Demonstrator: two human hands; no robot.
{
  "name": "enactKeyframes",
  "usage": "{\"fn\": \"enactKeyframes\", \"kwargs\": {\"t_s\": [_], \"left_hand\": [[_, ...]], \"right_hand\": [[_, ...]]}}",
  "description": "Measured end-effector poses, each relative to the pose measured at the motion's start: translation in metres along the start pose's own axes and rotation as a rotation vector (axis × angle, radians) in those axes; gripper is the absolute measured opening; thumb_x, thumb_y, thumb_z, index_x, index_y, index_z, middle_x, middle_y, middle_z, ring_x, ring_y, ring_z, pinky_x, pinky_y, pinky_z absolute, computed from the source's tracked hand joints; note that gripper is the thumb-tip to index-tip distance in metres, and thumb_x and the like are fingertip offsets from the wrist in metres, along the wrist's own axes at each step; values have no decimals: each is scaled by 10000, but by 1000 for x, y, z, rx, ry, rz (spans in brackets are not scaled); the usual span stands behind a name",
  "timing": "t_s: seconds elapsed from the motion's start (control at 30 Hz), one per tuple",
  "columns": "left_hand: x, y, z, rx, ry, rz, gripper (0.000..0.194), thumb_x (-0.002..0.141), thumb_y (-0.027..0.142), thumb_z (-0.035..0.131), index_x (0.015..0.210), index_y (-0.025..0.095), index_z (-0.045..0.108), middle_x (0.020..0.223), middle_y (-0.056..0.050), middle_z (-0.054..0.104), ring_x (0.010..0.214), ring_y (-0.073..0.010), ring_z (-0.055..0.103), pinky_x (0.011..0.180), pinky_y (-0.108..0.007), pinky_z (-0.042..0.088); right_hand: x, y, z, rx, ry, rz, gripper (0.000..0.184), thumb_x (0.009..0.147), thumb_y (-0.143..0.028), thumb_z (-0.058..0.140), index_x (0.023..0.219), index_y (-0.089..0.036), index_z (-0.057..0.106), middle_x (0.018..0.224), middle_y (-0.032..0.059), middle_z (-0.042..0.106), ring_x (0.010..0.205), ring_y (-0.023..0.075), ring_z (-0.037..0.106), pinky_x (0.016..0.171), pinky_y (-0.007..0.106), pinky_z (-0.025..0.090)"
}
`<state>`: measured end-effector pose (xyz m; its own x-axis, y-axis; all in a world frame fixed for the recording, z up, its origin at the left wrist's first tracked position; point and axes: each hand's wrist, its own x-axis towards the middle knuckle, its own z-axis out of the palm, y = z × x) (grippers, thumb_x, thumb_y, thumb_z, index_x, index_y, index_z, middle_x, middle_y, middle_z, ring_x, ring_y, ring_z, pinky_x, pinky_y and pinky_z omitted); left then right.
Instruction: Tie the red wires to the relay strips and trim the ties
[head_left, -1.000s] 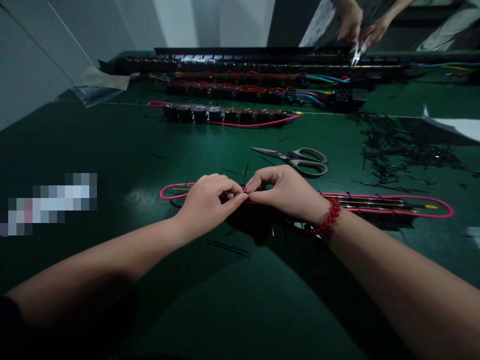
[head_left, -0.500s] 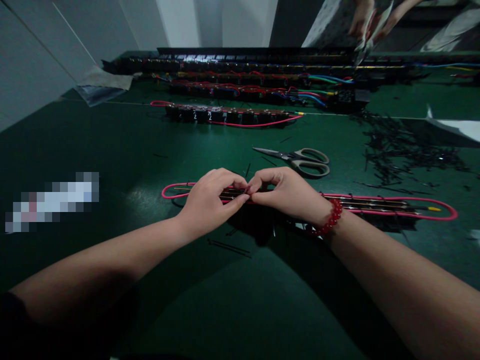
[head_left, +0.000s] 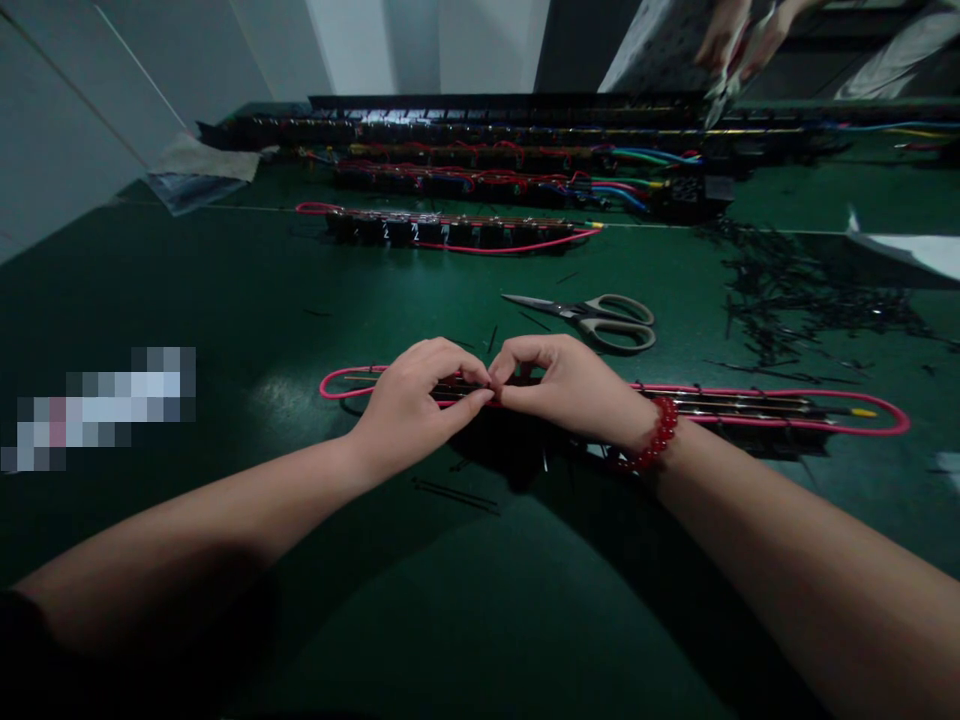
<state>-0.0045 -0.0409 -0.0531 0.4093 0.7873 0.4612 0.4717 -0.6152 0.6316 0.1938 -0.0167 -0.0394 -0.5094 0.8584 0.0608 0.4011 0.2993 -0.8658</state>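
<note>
In the head view, my left hand and my right hand meet fingertip to fingertip over a long, dark strip-shaped assembly. Both hands pinch with thumb and forefinger; whatever is between the tips is too small and covered to make out. A pink-red cable runs along the assembly and loops past both ends, with small black ties around it. My right wrist wears a red bead bracelet. Nearer me lie a few thin black cable ties.
Grey-handled scissors lie beyond my hands. A heap of black cable ties spreads at right. Another cabled strip and several wired assemblies line the back. At the far side a co-worker's hands hold something pale.
My two hands keep their pinch at the same spot on the assembly. The whole view has shifted slightly; the co-worker's hands have moved a little.
</note>
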Motion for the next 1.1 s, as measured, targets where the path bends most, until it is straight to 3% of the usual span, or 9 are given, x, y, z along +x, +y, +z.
{"fn": "enactKeyframes", "kwargs": {"t_s": [1.1], "left_hand": [[0, 1, -1, -17, -17, -87, 90, 892, 232, 641, 815, 187, 658, 841, -25, 679, 805, -155, 620, 750, -296, 483]], "right_hand": [[-1, -4, -1, -37, -33, -33, 42, 705, -166, 641, 739, -175, 663, 741, -12, 657, 683, 118, 565, 658, 248, 428]]}}
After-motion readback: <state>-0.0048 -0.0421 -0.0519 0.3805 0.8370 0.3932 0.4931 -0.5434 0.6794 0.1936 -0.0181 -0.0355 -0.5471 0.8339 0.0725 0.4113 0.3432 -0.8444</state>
